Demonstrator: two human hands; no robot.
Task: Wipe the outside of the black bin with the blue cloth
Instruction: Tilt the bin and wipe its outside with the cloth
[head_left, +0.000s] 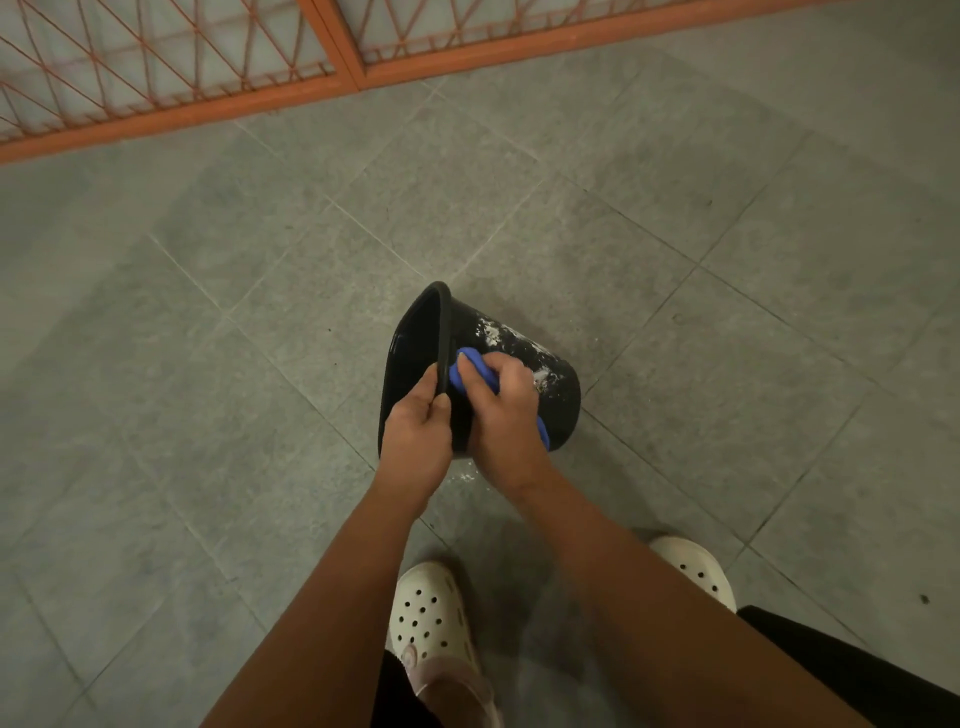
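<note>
Round black plastic bin (558, 387), tipped on its side on the grey tiled floor (208, 364), mouth facing left. My left hand (415, 441) pinches its rolled rim; my right hand (506, 415) is closed on the bunched blue cloth (467, 371), pressed to the outer wall just beside that rim. Bin looks light, stiff, likely to roll (rim seems the surest hold). White crust toward its base. Open floor all round the bin; orange metal gate (332, 93) well beyond it.
</note>
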